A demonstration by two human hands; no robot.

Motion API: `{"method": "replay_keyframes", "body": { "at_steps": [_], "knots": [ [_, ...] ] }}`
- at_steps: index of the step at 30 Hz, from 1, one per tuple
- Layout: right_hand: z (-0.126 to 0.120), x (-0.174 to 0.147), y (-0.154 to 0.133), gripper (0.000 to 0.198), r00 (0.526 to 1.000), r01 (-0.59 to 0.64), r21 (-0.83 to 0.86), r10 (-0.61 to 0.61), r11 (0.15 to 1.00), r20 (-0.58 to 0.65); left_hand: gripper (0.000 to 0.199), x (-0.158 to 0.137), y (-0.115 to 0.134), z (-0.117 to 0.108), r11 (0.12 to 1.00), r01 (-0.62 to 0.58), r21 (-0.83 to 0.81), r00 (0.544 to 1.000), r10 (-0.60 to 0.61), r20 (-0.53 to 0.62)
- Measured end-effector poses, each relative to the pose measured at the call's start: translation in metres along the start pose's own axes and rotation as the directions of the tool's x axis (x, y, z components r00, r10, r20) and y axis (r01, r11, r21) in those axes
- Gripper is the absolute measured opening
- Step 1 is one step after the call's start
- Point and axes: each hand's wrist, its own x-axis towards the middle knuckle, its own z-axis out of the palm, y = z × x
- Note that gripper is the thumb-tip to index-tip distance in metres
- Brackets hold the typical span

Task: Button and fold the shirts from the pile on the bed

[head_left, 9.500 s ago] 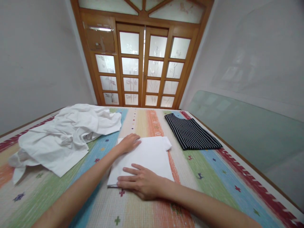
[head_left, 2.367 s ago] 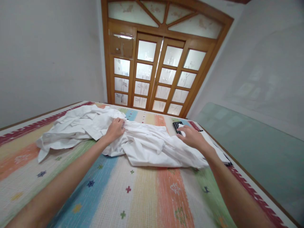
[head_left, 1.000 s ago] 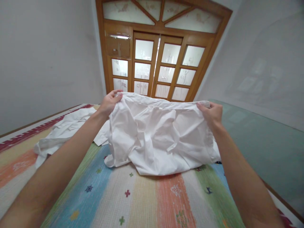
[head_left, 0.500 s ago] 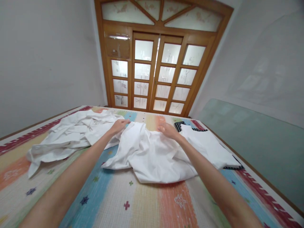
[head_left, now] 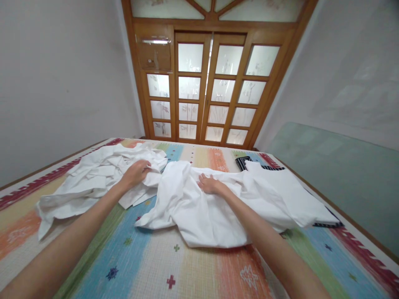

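A rumpled white garment (head_left: 199, 216) lies spread across the middle of the patterned bedspread. My right hand (head_left: 208, 184) rests on its upper part, palm down with the fingers stretched out. To the left is a heap of crumpled white clothes (head_left: 93, 174). My left hand (head_left: 137, 172) is at the right side of that heap, its fingers closed on an edge of white cloth. Where the heap's edge and the middle garment come close, I cannot make out every fold.
A folded white garment (head_left: 289, 191) lies at the right, with black striped cloth (head_left: 244, 162) showing from under it. The striped bedspread (head_left: 174, 265) covers the surface. A pale green panel (head_left: 336, 170) runs along the right; wooden glass doors (head_left: 205, 91) stand beyond.
My left hand has moved left, off the middle garment's top edge and onto the heap. My right hand has shifted slightly down and opened onto the cloth. The view has tilted a little.
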Motion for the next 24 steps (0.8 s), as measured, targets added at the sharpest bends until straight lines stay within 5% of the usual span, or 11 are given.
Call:
{"method": "replay_keyframes", "body": {
  "at_steps": [3, 7, 10, 13, 15, 17, 19, 21, 24],
  "knots": [
    [0.0, 0.007, 0.006, 0.064, 0.994, -0.114, 0.053, 0.113, 0.992, 0.008, 0.021, 0.004, -0.012, -0.023, 0.995, 0.058, 0.075, 0.985, -0.046, -0.164],
    [-0.002, 0.018, 0.014, 0.06, 0.996, -0.066, 0.055, 0.069, 0.996, -0.057, 0.021, 0.007, -0.02, -0.049, 0.979, 0.193, 0.061, 0.917, -0.158, -0.365],
    [-0.011, 0.025, 0.01, 0.053, 0.98, -0.049, 0.15, 0.076, 0.988, -0.183, 0.021, 0.006, -0.014, -0.059, 0.966, 0.257, 0.011, 0.889, -0.232, -0.394],
    [-0.028, 0.026, -0.01, 0.042, 0.934, -0.008, 0.239, 0.093, 0.971, -0.346, 0.033, 0.0, -0.003, -0.063, 0.982, 0.185, -0.035, 0.924, -0.186, -0.335],
    [-0.04, 0.021, -0.033, 0.043, 0.873, 0.094, 0.248, 0.04, 0.964, -0.486, 0.051, -0.007, 0.001, -0.064, 0.998, 0.039, -0.047, 0.966, -0.049, -0.256],
    [-0.047, 0.012, -0.063, 0.038, 0.716, 0.34, 0.213, -0.105, 0.916, -0.69, 0.062, -0.014, 0.001, -0.064, 0.992, -0.122, -0.033, 0.985, 0.116, -0.129],
    [-0.049, 0.0, -0.095, 0.03, 0.648, 0.481, 0.146, -0.238, 0.864, -0.724, 0.061, -0.021, -0.002, -0.061, 0.978, -0.209, 0.001, 0.978, 0.209, -0.007],
    [-0.045, -0.011, -0.126, 0.027, 0.678, 0.488, 0.057, -0.337, 0.871, -0.654, 0.052, -0.027, -0.006, -0.056, 0.976, -0.212, 0.055, 0.975, 0.208, 0.073],
    [-0.029, -0.018, -0.158, 0.039, 0.786, 0.315, -0.038, -0.283, 0.948, -0.551, 0.04, -0.035, -0.006, -0.05, 0.978, -0.139, 0.157, 0.985, 0.121, 0.12]
  ]
}}
